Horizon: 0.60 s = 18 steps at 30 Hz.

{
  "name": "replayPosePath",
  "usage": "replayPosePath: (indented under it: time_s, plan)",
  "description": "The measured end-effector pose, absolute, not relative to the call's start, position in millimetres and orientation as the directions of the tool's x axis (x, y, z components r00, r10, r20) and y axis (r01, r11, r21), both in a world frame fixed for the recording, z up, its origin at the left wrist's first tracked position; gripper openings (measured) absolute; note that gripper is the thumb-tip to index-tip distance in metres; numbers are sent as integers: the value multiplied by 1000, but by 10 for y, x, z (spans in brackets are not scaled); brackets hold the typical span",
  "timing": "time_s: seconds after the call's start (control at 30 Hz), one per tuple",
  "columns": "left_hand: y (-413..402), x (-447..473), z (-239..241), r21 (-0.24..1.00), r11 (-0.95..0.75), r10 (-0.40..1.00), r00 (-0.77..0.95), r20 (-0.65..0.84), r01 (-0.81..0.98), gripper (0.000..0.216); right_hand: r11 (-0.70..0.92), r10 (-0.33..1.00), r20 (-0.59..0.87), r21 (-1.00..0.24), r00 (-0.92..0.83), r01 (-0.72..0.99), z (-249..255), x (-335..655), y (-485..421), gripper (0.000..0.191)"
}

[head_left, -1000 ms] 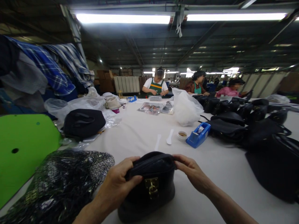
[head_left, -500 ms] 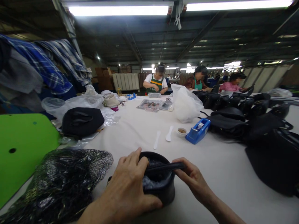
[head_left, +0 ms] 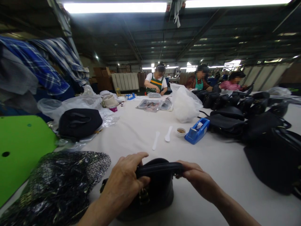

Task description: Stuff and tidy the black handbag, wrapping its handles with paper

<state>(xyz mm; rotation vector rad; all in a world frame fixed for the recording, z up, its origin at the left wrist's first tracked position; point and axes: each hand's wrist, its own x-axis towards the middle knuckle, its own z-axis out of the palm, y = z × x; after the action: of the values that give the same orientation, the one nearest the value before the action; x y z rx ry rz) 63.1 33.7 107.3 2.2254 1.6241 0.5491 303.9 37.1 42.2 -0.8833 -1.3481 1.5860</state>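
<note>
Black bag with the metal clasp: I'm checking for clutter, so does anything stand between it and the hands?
Nothing visible does: the left hand and right hand both grip the black bag near its top. The blue tape dispenser sits farther back, off to the right.

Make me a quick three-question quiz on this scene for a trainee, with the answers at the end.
1. True or false: only the left hand touches the black bag.
2. What colour is the tape dispenser beside the small round cup? A) red, B) blue, C) yellow.
3. How many white utensils lie on the table just beyond the bag?

Key: 1. False; the right hand is on it too. 2. B. 3. Two.
</note>
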Motion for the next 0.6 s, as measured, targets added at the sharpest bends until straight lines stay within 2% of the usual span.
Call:
replayPosePath:
  time_s: [0.07,0.13,0.23,0.33,0.47,0.6]
  plan:
    - [351,630,1077,470,-350,934,340,110,810,37,-156,921,-63,-964,-384,-216,405,3061,422,39]
    - [356,630,1087,457,-370,924,370,94,809,27,-203,919,-120,-961,-376,-188,401,3074,482,46]
    - [357,636,1093,446,-370,926,364,103,815,23,-218,889,-168,-973,-426,-71,472,3088,572,32]
    - [369,647,1079,439,-366,926,368,83,820,26,-226,848,-240,-970,-472,87,616,3072,634,38]
    - [406,655,1024,425,-358,930,357,86,831,31,-110,867,-252,-938,-429,330,753,2986,652,32]
    - [433,632,963,402,-362,925,379,39,841,33,82,927,-121,-858,-355,507,771,2931,593,19]
